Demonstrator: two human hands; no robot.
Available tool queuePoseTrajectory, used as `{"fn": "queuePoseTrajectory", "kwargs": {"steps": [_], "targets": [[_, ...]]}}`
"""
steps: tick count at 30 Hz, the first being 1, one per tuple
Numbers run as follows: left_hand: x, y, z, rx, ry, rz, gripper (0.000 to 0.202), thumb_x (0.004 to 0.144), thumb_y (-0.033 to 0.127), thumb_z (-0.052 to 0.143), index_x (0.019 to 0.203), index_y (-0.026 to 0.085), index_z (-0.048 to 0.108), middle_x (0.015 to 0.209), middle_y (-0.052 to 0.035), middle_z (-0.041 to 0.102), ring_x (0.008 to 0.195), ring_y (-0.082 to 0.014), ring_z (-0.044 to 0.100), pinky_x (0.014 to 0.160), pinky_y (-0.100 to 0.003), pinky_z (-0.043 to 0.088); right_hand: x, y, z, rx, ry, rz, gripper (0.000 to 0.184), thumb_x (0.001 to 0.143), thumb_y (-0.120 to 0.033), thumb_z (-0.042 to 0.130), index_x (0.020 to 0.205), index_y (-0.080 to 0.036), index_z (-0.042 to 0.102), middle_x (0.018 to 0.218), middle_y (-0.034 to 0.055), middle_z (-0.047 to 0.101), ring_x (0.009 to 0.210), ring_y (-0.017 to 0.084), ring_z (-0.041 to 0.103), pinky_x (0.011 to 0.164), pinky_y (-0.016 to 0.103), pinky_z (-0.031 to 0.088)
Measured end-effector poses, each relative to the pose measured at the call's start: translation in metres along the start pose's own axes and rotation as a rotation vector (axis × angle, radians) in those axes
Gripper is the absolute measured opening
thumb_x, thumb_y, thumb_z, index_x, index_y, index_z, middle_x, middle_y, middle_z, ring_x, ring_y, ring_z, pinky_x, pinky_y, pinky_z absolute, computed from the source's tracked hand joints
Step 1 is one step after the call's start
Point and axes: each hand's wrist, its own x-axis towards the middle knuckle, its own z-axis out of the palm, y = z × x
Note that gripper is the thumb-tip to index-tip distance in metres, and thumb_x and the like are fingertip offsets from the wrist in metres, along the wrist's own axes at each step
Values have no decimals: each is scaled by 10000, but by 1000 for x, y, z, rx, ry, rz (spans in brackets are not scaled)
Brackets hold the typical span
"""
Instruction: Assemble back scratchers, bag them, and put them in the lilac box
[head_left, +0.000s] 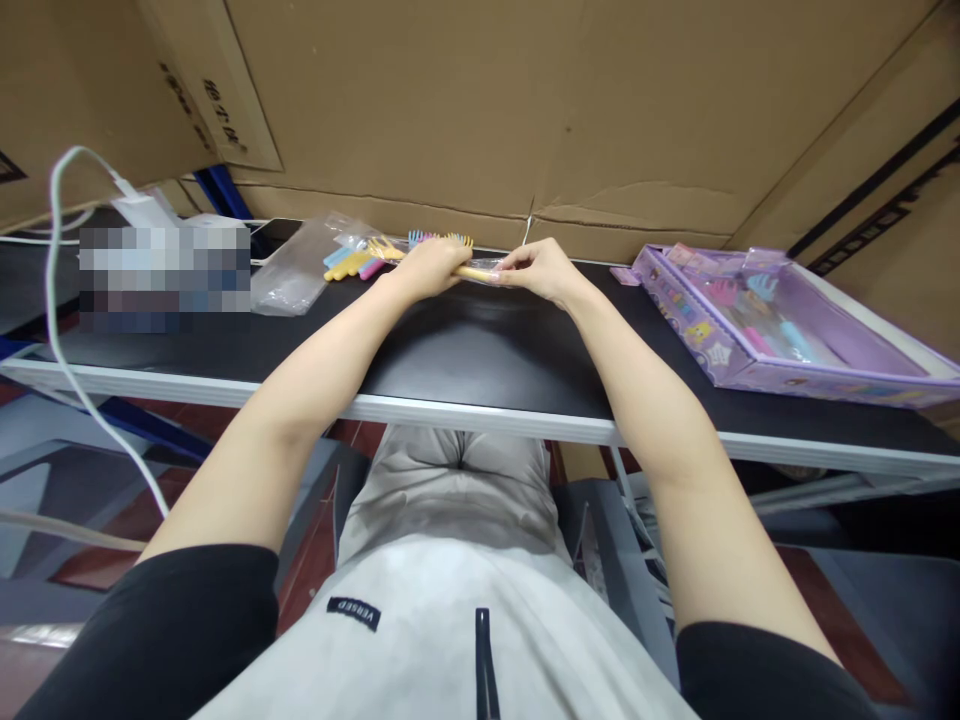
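Note:
Both hands are together over the far part of the black table, holding a yellow fork-like toy [477,273] in a clear plastic sleeve. Its pronged head appears to stick out to the left of my left hand [436,266], whose fingers are wrapped around it. At the handle end, my right hand [541,270] pinches the sleeve between thumb and fingers. Just left of my hands lie several yellow, blue and pink handles [349,264]. Behind my left hand, multicoloured prongs [442,240] show, their lower parts hidden.
A clear plastic bag [294,275] lies at the left, near a white charger [154,212] with a looping cable [54,250]. On the right stands an open purple box [697,330] holding wrapped pink and blue toys [780,320]. Cardboard [480,110] walls the table's back.

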Motion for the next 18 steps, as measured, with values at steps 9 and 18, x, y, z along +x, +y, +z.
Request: {"fn": "queuePoseTrajectory", "kwargs": {"steps": [9, 18], "targets": [[4, 0, 16, 53, 100, 184, 268, 994, 95, 528, 1035, 160, 784, 1013, -145, 733, 1020, -299, 698, 916, -413, 499, 5, 3, -24, 1, 74, -17, 229, 812, -264, 905, 733, -173, 710, 682, 2, 660, 701, 138, 603, 727, 282, 536], [7, 36, 13, 73, 132, 311, 311, 1098, 216, 496, 1237, 214, 775, 1225, -182, 743, 1152, -320, 667, 1005, -491, 481, -2, -2, -7, 263, 124, 352, 268, 993, -318, 853, 843, -197, 666, 707, 18, 697, 589, 135, 623, 610, 253, 526]]}}
